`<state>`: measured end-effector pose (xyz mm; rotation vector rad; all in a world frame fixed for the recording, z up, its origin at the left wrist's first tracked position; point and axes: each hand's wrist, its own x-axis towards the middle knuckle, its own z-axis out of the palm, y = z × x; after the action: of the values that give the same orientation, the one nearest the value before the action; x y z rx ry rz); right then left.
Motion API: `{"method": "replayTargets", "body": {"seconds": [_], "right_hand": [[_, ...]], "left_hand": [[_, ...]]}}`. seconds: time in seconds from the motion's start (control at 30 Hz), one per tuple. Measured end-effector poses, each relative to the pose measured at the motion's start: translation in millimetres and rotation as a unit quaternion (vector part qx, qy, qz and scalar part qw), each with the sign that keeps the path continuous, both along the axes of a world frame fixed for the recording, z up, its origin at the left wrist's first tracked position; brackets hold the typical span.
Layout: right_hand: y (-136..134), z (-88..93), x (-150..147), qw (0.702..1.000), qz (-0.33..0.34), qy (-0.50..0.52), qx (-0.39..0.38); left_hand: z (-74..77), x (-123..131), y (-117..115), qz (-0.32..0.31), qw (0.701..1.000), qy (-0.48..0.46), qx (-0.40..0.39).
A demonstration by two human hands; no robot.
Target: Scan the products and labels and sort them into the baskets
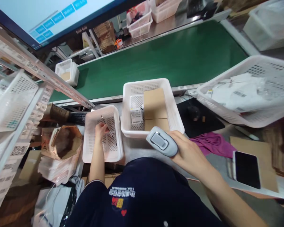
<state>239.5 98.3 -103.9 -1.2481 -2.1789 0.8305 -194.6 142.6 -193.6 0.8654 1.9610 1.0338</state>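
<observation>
My right hand (186, 148) is wrapped round a grey-white handheld barcode scanner (162, 142), held in front of the middle white basket (176, 118). That basket holds a flat brown cardboard box (155, 105) and a small white labelled packet (136, 116). My left hand (101, 130) reaches into the left white basket (88, 148), its fingers closed on a thin, dark, rod-like item (103, 119). Below the fingers, another slim piece (111, 134) shows against the basket floor; whether it is part of the same item I cannot tell.
Beyond the baskets runs a green conveyor belt (161, 60). A monitor (68, 19) hangs at upper left. To the right are a large basket of white parcels (239, 91), a black mouse (193, 112), a purple cloth (211, 143) and a phone (246, 169). An open carton (65, 142) stands left.
</observation>
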Motion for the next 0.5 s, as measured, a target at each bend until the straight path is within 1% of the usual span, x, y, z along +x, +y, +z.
{"method": "replayTargets", "body": {"seconds": [0.1, 0.17, 0.23, 0.27, 0.33, 0.4, 0.5], "right_hand": [[8.5, 13.0, -19.3, 0.998, 0.05, -0.015, -0.028], [15.0, 21.1, -33.5, 0.996, 0.072, -0.018, -0.047], [20.6, 28.7, -45.7, 0.994, 0.081, -0.028, -0.062], [22.9, 32.3, -50.4, 0.993, 0.083, -0.039, -0.069], [26.1, 39.2, -56.3, 0.991, 0.086, -0.069, -0.077], [27.5, 44.9, -57.4, 0.988, 0.092, -0.098, -0.08], [26.1, 48.8, -50.7, 0.985, 0.097, -0.121, -0.076]], "left_hand": [[39.4, 7.2, 16.8, 0.023, 0.997, -0.039, 0.057], [62.0, 23.3, 26.7, 0.009, 0.991, -0.094, 0.097], [77.6, 45.5, 34.3, -0.026, 0.979, -0.17, 0.111], [82.3, 57.3, 37.2, -0.046, 0.971, -0.207, 0.108], [86.4, 79.3, 41.7, -0.082, 0.959, -0.255, 0.09], [85.3, 97.0, 45.0, -0.104, 0.954, -0.269, 0.077], [80.3, 115.2, 49.8, -0.129, 0.953, -0.266, 0.062]]}}
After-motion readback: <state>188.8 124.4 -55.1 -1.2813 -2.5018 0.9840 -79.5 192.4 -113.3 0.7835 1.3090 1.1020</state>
